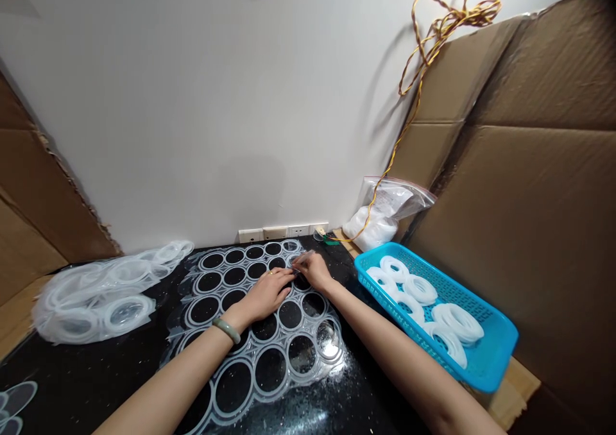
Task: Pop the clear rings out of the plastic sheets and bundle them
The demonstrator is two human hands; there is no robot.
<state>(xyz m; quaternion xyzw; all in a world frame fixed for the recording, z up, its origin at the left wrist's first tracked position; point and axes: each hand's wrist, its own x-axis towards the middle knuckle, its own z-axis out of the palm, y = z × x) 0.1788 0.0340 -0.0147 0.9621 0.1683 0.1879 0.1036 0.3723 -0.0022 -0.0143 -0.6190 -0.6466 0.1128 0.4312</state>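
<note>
A translucent, rubbery sheet of joined rings (299, 378) lies flat on the black tabletop, with dark round openings in rows. My left hand (262, 297), wearing a ring and a green bangle, rests palm down on the middle of this sheet, fingers stretched toward the right. Close to its fingertips, my right hand (315, 271) pinches the sheet near its far right corner. A bit of clear material shows at those fingers, but their exact grip is partly hidden.
To the right stands a blue plastic basket (500, 335) holding several white rings. A stack of similar ring sheets (96, 294) lies left. Behind the basket is a plastic bag (380, 220). A yellow twisted cord (395, 149) hangs to the wall sockets (274, 233). Cardboard (539, 197) borders the right side.
</note>
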